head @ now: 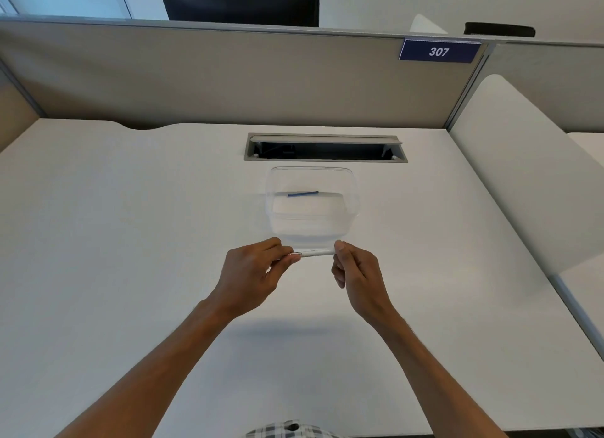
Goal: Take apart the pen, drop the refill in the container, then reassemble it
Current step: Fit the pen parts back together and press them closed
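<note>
A white pen (pixel 313 253) lies level between both hands, just above the white desk and in front of the container. My left hand (pixel 253 272) pinches its left end with thumb and fingertips. My right hand (pixel 354 274) grips its right end, which the fingers hide. A clear plastic container (pixel 277 222) stands on the desk just beyond the hands. Inside it, toward the far side, lies a thin blue refill (pixel 303 193).
An open cable slot (pixel 325 148) is cut into the white desk (pixel 130 241) behind the container. A grey partition (pixel 228 74) with a blue "307" sign (pixel 439 51) closes the back. A white divider panel (pixel 523 169) stands at the right.
</note>
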{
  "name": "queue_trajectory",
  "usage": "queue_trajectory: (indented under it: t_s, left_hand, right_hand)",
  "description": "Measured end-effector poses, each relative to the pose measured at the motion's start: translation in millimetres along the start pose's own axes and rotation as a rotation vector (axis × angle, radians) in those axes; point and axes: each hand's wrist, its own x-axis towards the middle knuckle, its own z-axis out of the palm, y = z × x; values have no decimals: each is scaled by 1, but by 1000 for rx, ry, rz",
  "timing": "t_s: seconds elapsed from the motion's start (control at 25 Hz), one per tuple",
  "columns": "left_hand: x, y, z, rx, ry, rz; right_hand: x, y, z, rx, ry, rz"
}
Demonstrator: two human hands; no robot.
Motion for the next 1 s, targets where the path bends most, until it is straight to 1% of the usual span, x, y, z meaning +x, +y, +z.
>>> queue_trajectory:
  t_s: [0.16,0.28,0.36,0.64,0.8,1.0]
  left_hand:
    - [-1,-4,-1,-36,-30,-36]
    - [-1,-4,-2,-53,-47,-53]
    - [0,-3,-3,-67,-61,-62]
    - [-1,-1,-7,-88,-47,-60]
    - [-5,-2,-8,-94,-30,-64]
    - [-4,-2,-7,-58,5,-42]
  right_hand:
    - [-7,8,-4,-234,12,-119]
    - [-6,8,-9,-409,11,-164]
    - [-5,7,-12,-466,1,-190]
    - [-1,5,-14,-499,-54,-238]
    - [0,4,-9,-367,-88,-198]
    - [0,1,-5,-255,-83,-136]
